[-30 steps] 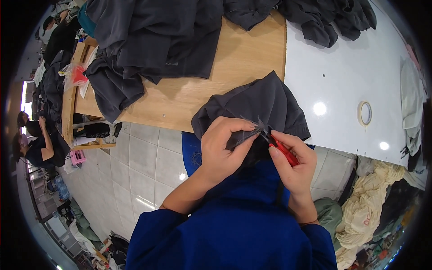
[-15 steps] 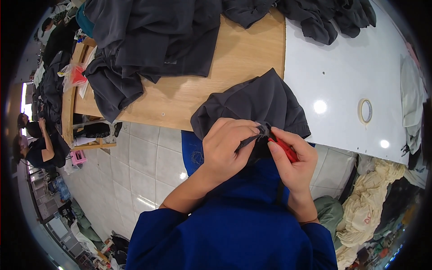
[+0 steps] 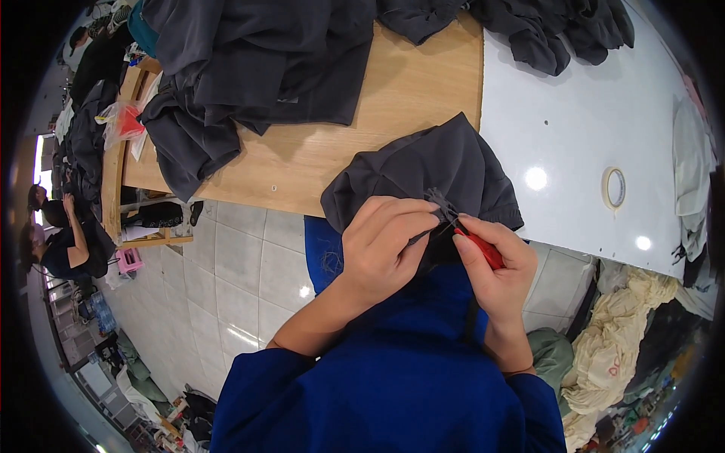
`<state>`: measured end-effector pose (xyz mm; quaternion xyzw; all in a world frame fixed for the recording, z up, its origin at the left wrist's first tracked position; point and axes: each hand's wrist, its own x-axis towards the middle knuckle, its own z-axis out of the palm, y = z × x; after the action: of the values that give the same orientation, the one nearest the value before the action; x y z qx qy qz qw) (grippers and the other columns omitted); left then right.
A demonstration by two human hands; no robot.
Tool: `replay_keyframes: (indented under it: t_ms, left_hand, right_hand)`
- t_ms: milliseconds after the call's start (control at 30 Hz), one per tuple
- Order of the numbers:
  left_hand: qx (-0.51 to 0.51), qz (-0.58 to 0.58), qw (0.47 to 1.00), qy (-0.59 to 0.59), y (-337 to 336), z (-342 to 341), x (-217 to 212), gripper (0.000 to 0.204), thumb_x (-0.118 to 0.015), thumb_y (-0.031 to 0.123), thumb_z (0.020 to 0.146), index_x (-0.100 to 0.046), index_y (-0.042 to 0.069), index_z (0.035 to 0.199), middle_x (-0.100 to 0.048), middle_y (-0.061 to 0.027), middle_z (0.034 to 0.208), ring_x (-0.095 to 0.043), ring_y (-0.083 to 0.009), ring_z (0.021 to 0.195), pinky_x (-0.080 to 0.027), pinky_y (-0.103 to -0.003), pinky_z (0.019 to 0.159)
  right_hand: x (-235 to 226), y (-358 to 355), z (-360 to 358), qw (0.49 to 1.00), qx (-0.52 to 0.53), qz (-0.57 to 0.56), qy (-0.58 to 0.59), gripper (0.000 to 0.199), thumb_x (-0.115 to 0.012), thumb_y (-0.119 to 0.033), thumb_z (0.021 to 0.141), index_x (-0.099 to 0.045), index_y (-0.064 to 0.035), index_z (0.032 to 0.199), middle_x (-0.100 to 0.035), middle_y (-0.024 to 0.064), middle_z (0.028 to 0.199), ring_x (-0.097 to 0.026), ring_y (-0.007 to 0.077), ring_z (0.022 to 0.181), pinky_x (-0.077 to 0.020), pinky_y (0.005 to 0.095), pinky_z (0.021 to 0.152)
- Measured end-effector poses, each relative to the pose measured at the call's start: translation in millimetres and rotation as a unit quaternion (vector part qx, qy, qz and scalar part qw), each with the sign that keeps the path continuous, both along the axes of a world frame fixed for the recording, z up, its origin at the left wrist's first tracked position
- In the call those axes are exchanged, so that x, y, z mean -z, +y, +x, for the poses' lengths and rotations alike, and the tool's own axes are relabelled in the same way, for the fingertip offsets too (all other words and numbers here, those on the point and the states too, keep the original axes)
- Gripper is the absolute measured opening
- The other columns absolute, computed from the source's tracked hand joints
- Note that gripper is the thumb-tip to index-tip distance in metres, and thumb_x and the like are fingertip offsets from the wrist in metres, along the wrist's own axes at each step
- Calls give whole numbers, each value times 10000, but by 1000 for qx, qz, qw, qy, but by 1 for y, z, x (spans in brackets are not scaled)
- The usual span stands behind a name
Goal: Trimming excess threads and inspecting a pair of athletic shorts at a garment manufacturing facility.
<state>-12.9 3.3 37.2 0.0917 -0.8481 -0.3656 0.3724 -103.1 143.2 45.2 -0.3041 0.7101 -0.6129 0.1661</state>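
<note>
My left hand point(image 3: 385, 245) is closed, pinching the edge of a dark grey garment point(image 3: 423, 170). Its cloth spreads up onto the front edge of the table, and part hangs down over my lap. A tuft of loose grey threads point(image 3: 442, 202) sticks up between my fingertips. In my closed right hand point(image 3: 498, 264) are red-handled thread snips point(image 3: 483, 249), with the tip at the threads beside my left fingers. The blades are thin there and partly hidden.
A large pile of dark grey garments point(image 3: 257, 68) covers the wooden table point(image 3: 302, 170). More dark cloth lies across the white tabletop point(image 3: 574, 143), where a tape roll point(image 3: 613, 187) rests. Cream cloth bundles point(image 3: 604, 355) are at lower right. A person point(image 3: 68, 234) sits far left.
The loose threads stand up higher between my fingers. My right hand and the snips have shifted slightly right and down; my left hand keeps its pinch on the garment.
</note>
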Motion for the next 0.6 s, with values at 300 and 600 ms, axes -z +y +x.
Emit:
replay_keyframes:
  t_ms: [300, 600]
  left_hand:
    - [25, 226, 974, 11, 5, 5, 3, 192, -686, -76, 726, -617, 6, 885, -663, -114, 882, -647, -187, 783, -496, -246, 708]
    - [80, 534, 841, -31, -3, 10, 1, 273, -627, -74, 795, -563, -6, 1052, -636, -102, 992, -606, -145, 971, -460, -246, 868]
  right_hand:
    - [5, -5, -4, 919, 81, -149, -356, 323, -419, -145, 980, -438, -4, 1269, -492, -8, 761, -344, 17, 570, -268, 153, 499]
    - [13, -12, -10, 982, -60, 26, -178, 311, -586, -58, 879, -541, -32, 1186, -475, -48, 706, -380, 1, 611, -297, 164, 542]
